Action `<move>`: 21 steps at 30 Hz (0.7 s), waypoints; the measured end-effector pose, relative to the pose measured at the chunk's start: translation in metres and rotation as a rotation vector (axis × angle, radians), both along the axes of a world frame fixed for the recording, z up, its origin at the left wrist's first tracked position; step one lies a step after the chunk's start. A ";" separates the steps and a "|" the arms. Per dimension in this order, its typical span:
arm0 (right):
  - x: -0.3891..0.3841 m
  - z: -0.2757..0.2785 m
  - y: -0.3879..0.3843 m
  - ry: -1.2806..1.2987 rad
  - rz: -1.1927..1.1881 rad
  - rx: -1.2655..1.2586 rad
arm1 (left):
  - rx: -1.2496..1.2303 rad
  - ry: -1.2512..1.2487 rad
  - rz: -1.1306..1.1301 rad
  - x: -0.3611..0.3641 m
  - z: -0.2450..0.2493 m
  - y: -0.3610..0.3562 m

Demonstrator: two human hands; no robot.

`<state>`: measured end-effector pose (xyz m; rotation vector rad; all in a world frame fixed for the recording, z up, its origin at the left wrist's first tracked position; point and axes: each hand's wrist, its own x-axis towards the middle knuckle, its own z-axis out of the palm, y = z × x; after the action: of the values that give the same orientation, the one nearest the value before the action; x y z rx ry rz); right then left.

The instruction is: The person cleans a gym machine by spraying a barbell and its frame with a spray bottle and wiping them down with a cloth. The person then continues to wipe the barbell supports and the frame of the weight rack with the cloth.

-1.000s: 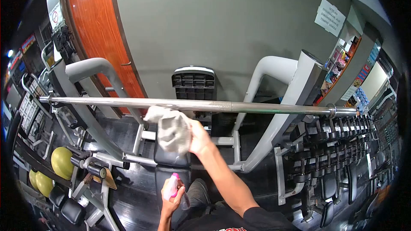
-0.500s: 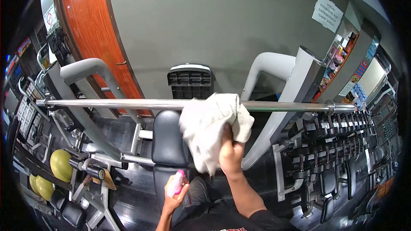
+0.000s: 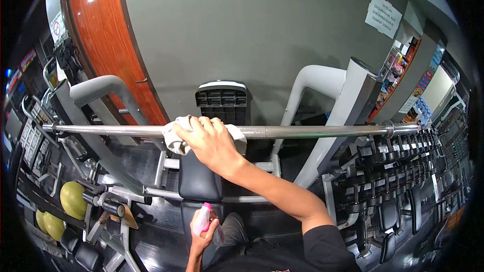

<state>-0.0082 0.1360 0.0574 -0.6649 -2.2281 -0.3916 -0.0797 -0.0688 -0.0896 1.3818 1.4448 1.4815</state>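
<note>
My right hand [image 3: 214, 143] is wrapped over a white cloth [image 3: 174, 138] on the steel barbell [image 3: 312, 131], left of the bar's middle. The cloth drapes around the bar, and part of it lies hidden under my palm. The barbell runs level across the uprights of a grey bench-press rack [image 3: 333, 111]. Low in front of my body, my left hand [image 3: 202, 236] grips a spray bottle [image 3: 202, 219] with a pink top and a pale pink body. Below the bar stands a black padded bench [image 3: 199, 176].
Racked dumbbells [image 3: 388, 171] stand on the right. To the left are yellow-green exercise balls [image 3: 73, 199] and other gym machines. Behind the bar are a grey wall [image 3: 242, 25], a wooden door [image 3: 103, 30] and a paper sign [image 3: 383, 15].
My right hand has moved left and pressed the bunched cloth down around the barbell; before, the cloth hung loosely in front of it. My left hand still holds the spray bottle, slightly lower.
</note>
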 end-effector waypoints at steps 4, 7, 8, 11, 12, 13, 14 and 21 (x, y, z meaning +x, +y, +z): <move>0.024 0.005 0.003 -0.030 0.029 -0.017 | 0.020 -0.069 0.018 0.001 0.006 0.002; 0.059 0.013 0.003 -0.055 0.056 -0.004 | 0.009 -0.059 -0.026 0.002 0.009 0.009; 0.072 0.014 0.002 -0.094 0.045 0.003 | 0.001 -0.046 -0.052 0.002 0.009 0.011; 0.119 0.026 -0.004 -0.156 -0.031 0.028 | 0.039 0.088 -0.106 0.001 0.009 0.018; 0.133 0.027 -0.006 -0.177 -0.101 0.024 | 0.040 0.086 -0.112 0.003 0.010 0.020; 0.148 0.030 -0.011 -0.217 -0.185 0.000 | 0.051 0.089 -0.132 0.004 0.011 0.023; 0.164 0.031 -0.013 -0.219 -0.229 0.012 | 0.061 0.090 -0.152 0.007 0.012 0.025; 0.254 0.034 -0.031 -0.130 -0.698 -0.118 | -0.005 -0.050 -0.227 0.028 0.017 0.030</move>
<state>0.2457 0.1048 0.0918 -1.5215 -2.0900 -0.6598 -0.0519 -0.0391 -0.0729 1.4430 1.2160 1.3565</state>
